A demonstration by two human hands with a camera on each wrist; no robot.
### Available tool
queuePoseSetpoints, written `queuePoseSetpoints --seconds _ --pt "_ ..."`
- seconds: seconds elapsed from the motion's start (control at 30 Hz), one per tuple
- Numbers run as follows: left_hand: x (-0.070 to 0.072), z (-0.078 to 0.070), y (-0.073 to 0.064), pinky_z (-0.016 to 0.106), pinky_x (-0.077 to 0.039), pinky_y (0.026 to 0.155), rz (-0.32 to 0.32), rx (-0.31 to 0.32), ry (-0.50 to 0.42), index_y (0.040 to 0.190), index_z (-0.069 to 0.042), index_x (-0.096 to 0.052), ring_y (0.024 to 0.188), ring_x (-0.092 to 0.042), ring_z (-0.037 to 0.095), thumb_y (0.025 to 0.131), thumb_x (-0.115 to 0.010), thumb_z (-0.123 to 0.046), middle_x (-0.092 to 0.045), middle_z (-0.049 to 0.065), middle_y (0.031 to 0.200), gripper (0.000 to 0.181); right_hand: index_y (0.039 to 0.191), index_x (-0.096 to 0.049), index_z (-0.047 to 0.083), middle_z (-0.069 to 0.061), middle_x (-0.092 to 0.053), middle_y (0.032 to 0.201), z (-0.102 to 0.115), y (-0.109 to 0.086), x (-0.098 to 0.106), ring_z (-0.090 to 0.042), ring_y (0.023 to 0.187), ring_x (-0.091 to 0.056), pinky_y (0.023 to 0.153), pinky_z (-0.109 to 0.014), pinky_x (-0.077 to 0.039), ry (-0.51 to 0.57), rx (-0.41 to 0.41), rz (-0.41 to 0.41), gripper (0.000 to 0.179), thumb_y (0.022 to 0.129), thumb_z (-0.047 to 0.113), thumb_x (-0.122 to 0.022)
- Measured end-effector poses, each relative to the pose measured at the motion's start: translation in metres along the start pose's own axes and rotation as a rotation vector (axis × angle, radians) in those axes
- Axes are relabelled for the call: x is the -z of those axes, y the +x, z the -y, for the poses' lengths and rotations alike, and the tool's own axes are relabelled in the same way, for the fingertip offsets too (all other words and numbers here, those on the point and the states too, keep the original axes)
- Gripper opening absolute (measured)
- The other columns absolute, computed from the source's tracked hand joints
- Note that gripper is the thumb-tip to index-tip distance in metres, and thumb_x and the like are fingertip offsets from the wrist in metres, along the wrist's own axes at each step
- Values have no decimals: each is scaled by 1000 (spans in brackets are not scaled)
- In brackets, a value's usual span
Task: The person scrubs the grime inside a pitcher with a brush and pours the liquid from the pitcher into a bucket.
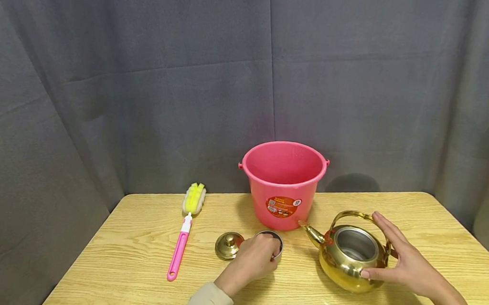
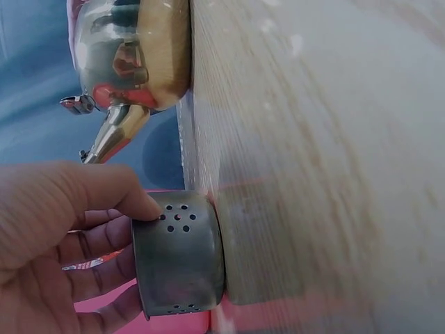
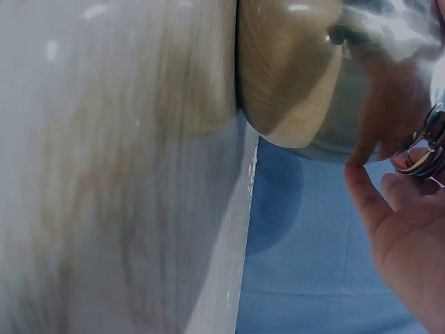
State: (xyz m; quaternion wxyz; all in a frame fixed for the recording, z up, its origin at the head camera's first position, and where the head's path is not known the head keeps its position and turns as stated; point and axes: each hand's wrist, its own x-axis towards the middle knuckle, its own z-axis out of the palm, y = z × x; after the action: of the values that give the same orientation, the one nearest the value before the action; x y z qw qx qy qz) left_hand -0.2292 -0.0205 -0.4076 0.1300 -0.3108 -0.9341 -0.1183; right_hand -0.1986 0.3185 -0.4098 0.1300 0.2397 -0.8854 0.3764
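Observation:
My left hand pinches a small round metal tea strainer at its upper rim. The strainer has punched holes in its side and stands on the table. Just left of that hand lies the gold teapot lid with its knob up. The gold teapot, lidless and with its handle raised, stands at the right, spout toward the bucket. My right hand rests against it, fingers extended along the handle and thumb on the body near the opening. In the right wrist view the teapot covers part of the handle area.
Behind the strainer stands a pink bucket with an orange label. A bottle brush with a yellow-and-white sponge head and pink handle lies at the left of the wooden table. A grey curtain hangs behind the table.

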Motion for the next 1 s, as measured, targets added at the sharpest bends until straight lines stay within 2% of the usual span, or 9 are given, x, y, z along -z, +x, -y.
queuePoseSetpoints --seconds 0.3,0.43,0.63,0.8,0.87,1.0 --pt "1 -1 0 22 -30 45 19 20 -1 56 -20 -42 59 -34 5 70 -68 1 -35 -10 63 36 156 -11 25 1 -10 160 1 0 0 -5 136 -17 83 -74 -35 39 -3 10 117 68 15 -88" --pt "0 -1 -1 21 -28 44 21 23 -19 56 -19 -39 57 -31 5 71 -67 1 -32 -9 62 37 156 -12 25 1 -10 160 1 -1 -1 -9 137 -17 83 -75 -35 49 -1 10 117 68 15 -88" --pt "1 0 -2 20 -26 43 2 22 -37 56 -18 -38 56 -31 5 73 -67 0 -31 -9 61 38 156 -12 25 0 -10 160 2 0 -2 -4 136 -17 83 -73 -36 24 3 2 117 68 16 -89" --pt "3 2 -3 21 -25 43 25 32 -74 58 -18 -39 56 -31 5 69 -68 -4 -33 -7 63 34 156 -12 25 0 -10 160 3 2 -2 -8 137 -17 84 -73 -36 32 1 7 117 68 16 -88" --pt "4 2 -3 21 -25 43 30 27 -97 59 -17 -42 57 -32 5 67 -69 -6 -36 -7 64 30 156 -12 25 0 -10 160 3 1 -2 -9 137 -18 84 -72 -36 30 1 8 117 69 16 -88" --pt "6 0 -2 20 -35 47 -13 10 -137 72 -12 -63 63 -46 5 71 -68 -11 -53 -5 73 6 156 -11 25 0 -10 160 2 1 -1 -12 138 -18 84 -73 -36 31 -1 12 117 69 15 -88"
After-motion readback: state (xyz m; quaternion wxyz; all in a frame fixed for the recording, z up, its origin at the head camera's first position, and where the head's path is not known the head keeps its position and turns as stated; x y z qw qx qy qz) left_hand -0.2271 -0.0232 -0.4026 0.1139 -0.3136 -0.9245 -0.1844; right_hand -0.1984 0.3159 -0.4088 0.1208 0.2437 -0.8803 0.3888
